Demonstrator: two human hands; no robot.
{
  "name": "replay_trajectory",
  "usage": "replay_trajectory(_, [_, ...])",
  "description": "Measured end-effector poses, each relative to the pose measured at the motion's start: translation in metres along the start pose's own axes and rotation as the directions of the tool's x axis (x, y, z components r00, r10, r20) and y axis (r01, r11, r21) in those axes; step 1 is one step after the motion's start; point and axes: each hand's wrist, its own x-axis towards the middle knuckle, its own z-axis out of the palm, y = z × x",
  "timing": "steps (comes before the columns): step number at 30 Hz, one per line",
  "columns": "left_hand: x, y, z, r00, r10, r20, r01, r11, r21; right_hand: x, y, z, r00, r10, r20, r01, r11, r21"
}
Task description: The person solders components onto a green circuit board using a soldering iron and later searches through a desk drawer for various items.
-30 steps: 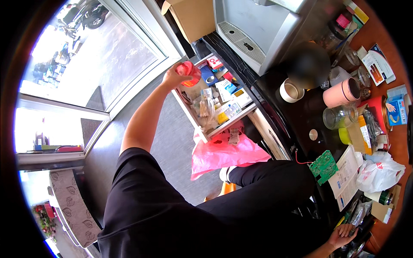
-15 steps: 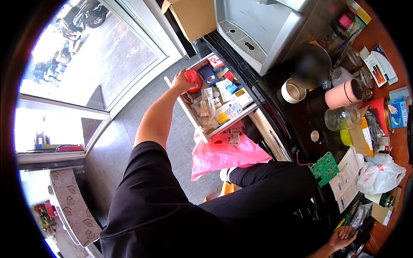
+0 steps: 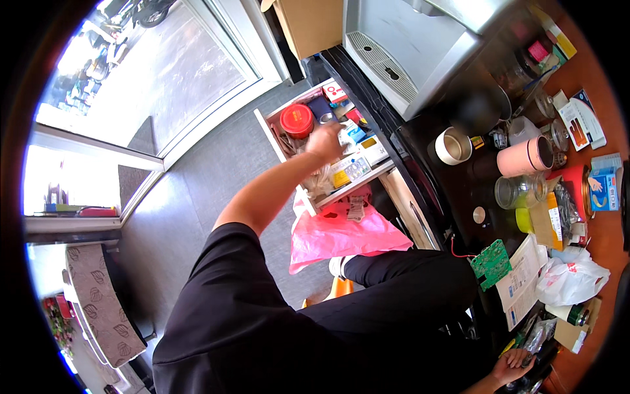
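My left hand [image 3: 325, 142] is over the middle of an open drawer [image 3: 308, 199], its fingers blurred and partly hidden, so I cannot tell whether they grip anything. Nearest to them is a white and blue packet [image 3: 352, 134]. A round red-lidded jar [image 3: 297, 121] stands at the drawer's far left corner, apart from the hand. Blister-packed pills [image 3: 357, 169], a yellow and white box [image 3: 374, 152] and small packets lie nearby. My right hand [image 3: 514, 368] rests at the lower right on the table edge, fingers curled beside dark tools; what they hold, if anything, is hidden.
A pink plastic bag [image 3: 348, 233] hangs below the drawer, near my leg. On the dark table are a white cup [image 3: 453, 146], a pink tumbler [image 3: 525, 156], a glass jar [image 3: 514, 192], a green circuit board [image 3: 492, 264] and a white bag [image 3: 574, 279]. A dispenser [image 3: 410, 46] stands behind.
My left hand has let go of the red-lidded jar, which now sits in the drawer's corner. The hand has moved right over the packets. My right hand stays by the tools.
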Motion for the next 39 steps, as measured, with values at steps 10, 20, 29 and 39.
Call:
replay_trajectory(10, [0.002, 0.060, 0.070, 0.976, 0.188, -0.110, -0.156, 0.954, 0.254, 0.003, 0.001, -0.002, 0.997, 0.022, 0.077, -0.023, 1.000, 0.016])
replay_trajectory(20, [0.012, 0.035, 0.040, 0.988, -0.026, -0.151, 0.013, 0.996, -0.085, 0.003, 0.003, 0.001, 0.997, 0.029, 0.073, -0.028, 1.000, -0.013])
replay_trajectory(29, [-0.046, -0.008, -0.040, 0.979, -0.182, -0.090, 0.177, 0.982, -0.062, -0.006, 0.009, 0.015, 0.999, -0.011, -0.031, 0.009, 0.998, -0.058])
replay_trajectory(39, [-0.126, -0.005, -0.025, 0.958, -0.132, -0.254, 0.111, 0.989, -0.093, -0.011, 0.010, 0.022, 0.992, -0.031, -0.125, 0.018, 0.994, -0.109])
